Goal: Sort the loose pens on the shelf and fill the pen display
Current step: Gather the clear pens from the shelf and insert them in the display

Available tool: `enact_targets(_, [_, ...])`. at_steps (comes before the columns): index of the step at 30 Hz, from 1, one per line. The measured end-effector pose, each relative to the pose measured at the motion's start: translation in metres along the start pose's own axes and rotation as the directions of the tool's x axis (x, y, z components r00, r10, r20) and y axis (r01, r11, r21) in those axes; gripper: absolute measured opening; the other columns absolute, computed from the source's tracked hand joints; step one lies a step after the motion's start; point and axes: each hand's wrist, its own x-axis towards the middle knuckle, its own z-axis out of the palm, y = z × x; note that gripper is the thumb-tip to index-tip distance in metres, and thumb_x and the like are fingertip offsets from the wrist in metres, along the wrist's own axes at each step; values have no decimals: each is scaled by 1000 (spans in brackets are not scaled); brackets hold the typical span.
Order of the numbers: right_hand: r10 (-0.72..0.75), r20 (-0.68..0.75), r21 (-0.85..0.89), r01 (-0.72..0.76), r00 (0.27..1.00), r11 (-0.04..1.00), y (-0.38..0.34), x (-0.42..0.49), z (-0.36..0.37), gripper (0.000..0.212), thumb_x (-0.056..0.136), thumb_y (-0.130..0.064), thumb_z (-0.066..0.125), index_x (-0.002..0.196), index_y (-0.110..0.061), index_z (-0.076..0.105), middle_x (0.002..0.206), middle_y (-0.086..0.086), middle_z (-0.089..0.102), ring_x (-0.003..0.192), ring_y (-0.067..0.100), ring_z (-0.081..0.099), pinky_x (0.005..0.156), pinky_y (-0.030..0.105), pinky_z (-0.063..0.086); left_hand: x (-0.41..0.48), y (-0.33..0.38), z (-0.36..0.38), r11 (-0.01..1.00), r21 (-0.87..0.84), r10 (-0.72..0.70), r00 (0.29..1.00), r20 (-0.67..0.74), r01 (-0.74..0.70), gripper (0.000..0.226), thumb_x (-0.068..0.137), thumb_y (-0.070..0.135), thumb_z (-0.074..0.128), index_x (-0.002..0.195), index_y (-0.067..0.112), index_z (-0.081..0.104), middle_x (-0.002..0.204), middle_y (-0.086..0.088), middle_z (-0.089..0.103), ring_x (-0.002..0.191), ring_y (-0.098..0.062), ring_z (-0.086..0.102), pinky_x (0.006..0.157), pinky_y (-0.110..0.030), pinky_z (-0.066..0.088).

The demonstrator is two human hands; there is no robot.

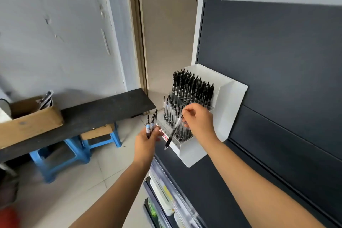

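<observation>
At the centre of the frame the right hand (199,120) pinches a clear, black-gripped pen (173,132) by its upper end. Its tip slants down-left over the front rows of the white pen display (227,109), which stands on the dark shelf (212,181). Just left of the display, the left hand (147,140) grips a small bunch of pens (150,123) upright.

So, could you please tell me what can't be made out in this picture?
1. Head view: red label on the pen display, partly covered by the left hand and the single pen; unreadable.
2. Head view: display holes behind the right hand, hidden by it.
3. Head view: print on the bunch of pens, too small.
4. Head view: lower-shelf goods, blurred and cut by the bottom edge.
</observation>
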Motion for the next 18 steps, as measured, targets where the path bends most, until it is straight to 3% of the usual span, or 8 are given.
enact_targets(4, [-246, -31, -224, 233, 969, 946, 0, 23, 21, 8, 91, -10, 58, 91, -8, 66, 74, 3, 67, 67, 19, 63, 66, 40, 54, 33, 0, -9, 997, -67, -25, 998, 65, 30, 16, 96, 16, 50, 92, 4, 59, 61, -3, 54, 53, -14, 49, 54, -23, 45])
enact_targets(7, [-317, 3, -396, 292, 948, 870, -3, 41, 41, 13, 94, -16, 55, 95, -9, 65, 75, 3, 66, 64, 18, 60, 61, 39, 53, 66, 0, -10, 995, -94, -15, 983, 180, 32, 20, 96, 16, 49, 98, -3, 56, 56, -1, 50, 50, -13, 42, 50, -24, 38])
enact_targets(12, [-225, 55, -596, 213, 973, 774, -7, 61, 66, 19, 98, -23, 47, 103, -13, 62, 85, 0, 66, 72, 11, 57, 65, 22, 43, 122, -7, -18, 998, -62, 1, 936, 353, 22, 26, 96, 18, 49, 102, -7, 56, 61, -4, 53, 47, -12, 43, 47, -24, 37])
enact_targets(18, [-70, -77, -598, 10, 995, 801, -20, 72, 74, 14, 96, -22, 47, 98, -16, 60, 82, -2, 64, 73, 14, 58, 68, 32, 49, 160, -7, -22, 998, -58, 21, 850, 527, 11, 28, 96, 18, 49, 97, -9, 54, 65, -8, 54, 49, -12, 46, 47, -21, 40])
